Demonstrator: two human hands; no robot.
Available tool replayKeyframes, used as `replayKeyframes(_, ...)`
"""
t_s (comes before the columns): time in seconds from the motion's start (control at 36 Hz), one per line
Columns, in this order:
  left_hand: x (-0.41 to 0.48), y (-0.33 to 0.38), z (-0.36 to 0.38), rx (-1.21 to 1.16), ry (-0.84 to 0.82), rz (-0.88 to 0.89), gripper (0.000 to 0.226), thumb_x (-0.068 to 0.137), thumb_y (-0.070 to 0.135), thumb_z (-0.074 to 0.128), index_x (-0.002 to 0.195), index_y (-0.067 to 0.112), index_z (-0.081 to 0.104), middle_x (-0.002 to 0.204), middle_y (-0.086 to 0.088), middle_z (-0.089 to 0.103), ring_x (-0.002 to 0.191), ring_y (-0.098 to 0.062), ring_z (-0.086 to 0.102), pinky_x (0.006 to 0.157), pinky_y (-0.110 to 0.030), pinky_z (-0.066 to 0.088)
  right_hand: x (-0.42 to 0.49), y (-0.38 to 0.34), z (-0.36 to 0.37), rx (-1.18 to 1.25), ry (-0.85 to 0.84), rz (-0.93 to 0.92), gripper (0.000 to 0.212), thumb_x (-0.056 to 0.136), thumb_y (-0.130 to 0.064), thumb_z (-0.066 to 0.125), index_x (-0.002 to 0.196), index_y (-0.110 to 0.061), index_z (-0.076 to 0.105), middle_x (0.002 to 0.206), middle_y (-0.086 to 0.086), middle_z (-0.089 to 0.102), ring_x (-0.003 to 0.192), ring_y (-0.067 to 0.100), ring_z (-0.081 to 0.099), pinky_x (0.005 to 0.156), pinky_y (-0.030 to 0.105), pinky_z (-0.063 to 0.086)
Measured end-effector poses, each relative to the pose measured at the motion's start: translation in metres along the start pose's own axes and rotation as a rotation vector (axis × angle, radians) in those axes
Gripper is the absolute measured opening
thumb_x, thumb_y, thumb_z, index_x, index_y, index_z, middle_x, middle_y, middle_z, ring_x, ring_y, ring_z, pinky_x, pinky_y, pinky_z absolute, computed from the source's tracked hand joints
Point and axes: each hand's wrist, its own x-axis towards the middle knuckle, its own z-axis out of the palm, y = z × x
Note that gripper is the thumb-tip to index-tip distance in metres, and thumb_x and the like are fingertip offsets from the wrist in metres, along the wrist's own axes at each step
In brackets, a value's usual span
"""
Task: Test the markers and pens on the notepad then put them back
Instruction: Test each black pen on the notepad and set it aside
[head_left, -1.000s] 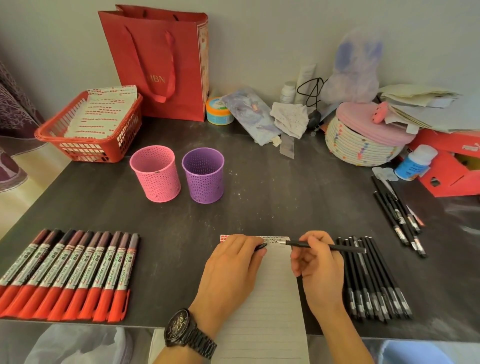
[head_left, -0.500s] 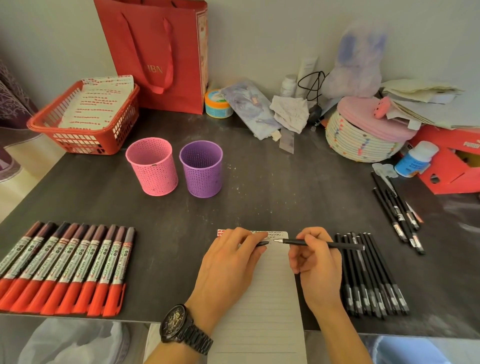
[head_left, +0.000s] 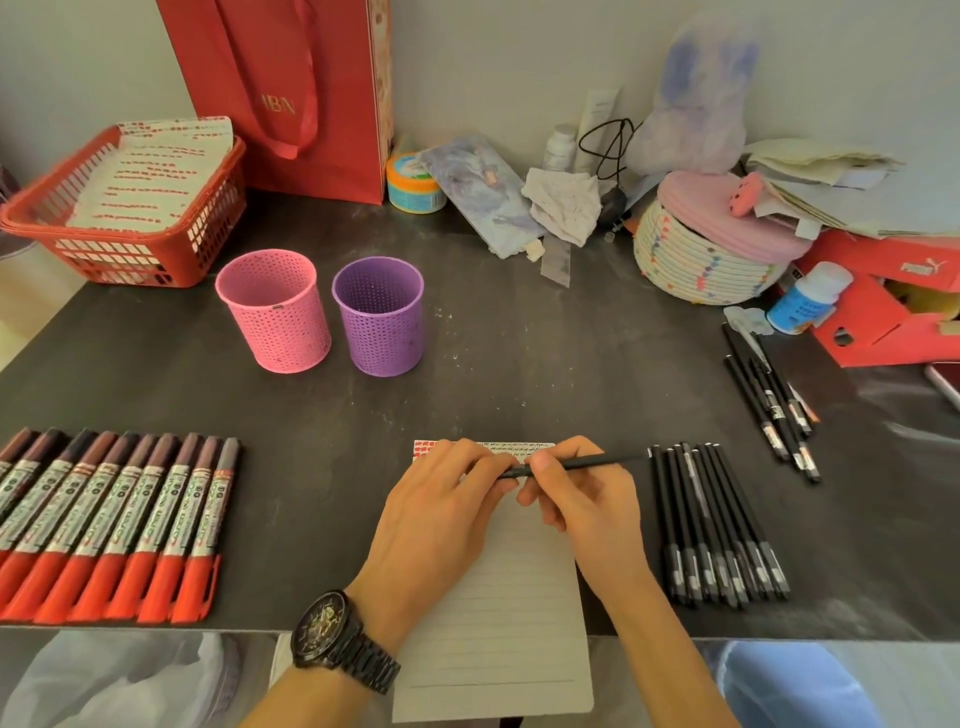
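Observation:
A lined notepad (head_left: 493, 613) lies at the table's front edge, with small test marks along its top. Above its top end my right hand (head_left: 582, 499) pinches a thin black pen (head_left: 587, 463) that lies level and points left. My left hand (head_left: 441, 509) pinches the pen cap (head_left: 511, 472) at the pen's left end, where the fingers of both hands meet. A row of red-capped markers (head_left: 114, 519) lies at the left. Several black pens (head_left: 717, 525) lie in a row right of the notepad.
A pink mesh cup (head_left: 272, 312) and a purple mesh cup (head_left: 379, 317) stand behind the notepad. More black pens (head_left: 774, 400) lie far right. At the back are a red basket (head_left: 124, 223), a red bag (head_left: 291, 93), a woven basket (head_left: 711, 260) and a red box (head_left: 883, 301).
My hands have come together. The gap between the pen's tip and the cap in my left hand has closed. The view has dipped slightly.

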Motion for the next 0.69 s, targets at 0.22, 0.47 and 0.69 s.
replayKeyframes(0.22, 0.002, 0.005, 0.001, -0.019, -0.018, -0.025, 0.025, 0.102, 0.035, 0.047, 0.119, 0.025, 0.062, 0.101, 0.010, 0.059, 0.087, -0.013, 0.056, 0.067, -0.034, 0.053, 0.000, -0.003, 0.003, -0.086, -0.021, 0.018, 0.007, 0.091, -0.018, 0.072, 0.092, -0.023, 0.067, 0.080, 0.004, 0.069, 0.064, 0.017, 0.062, 0.058, 0.027, 0.051)
replayKeyframes(0.47, -0.001, 0.000, 0.000, -0.037, -0.165, -0.293, 0.062, 0.090, 0.049, 0.058, 0.145, 0.040, 0.031, 0.119, 0.027, 0.055, 0.111, 0.000, 0.053, 0.086, -0.020, 0.044, -0.002, -0.035, -0.047, -0.054, 0.045, 0.151, 0.026, 0.088, -0.059, 0.062, 0.083, -0.033, 0.067, 0.081, 0.002, 0.073, 0.083, 0.019, 0.074, 0.068, 0.028, 0.060)
replayKeyframes(0.69, 0.001, -0.002, 0.004, -0.048, -0.207, -0.367, 0.061, 0.092, 0.051, 0.057, 0.146, 0.040, 0.030, 0.122, 0.028, 0.057, 0.111, -0.003, 0.057, 0.096, -0.028, 0.047, -0.003, -0.062, -0.173, -0.545, 0.021, 0.352, 0.067, 0.068, -0.070, 0.071, 0.088, -0.008, 0.057, 0.068, 0.009, 0.073, 0.062, 0.017, 0.071, 0.059, 0.029, 0.059)
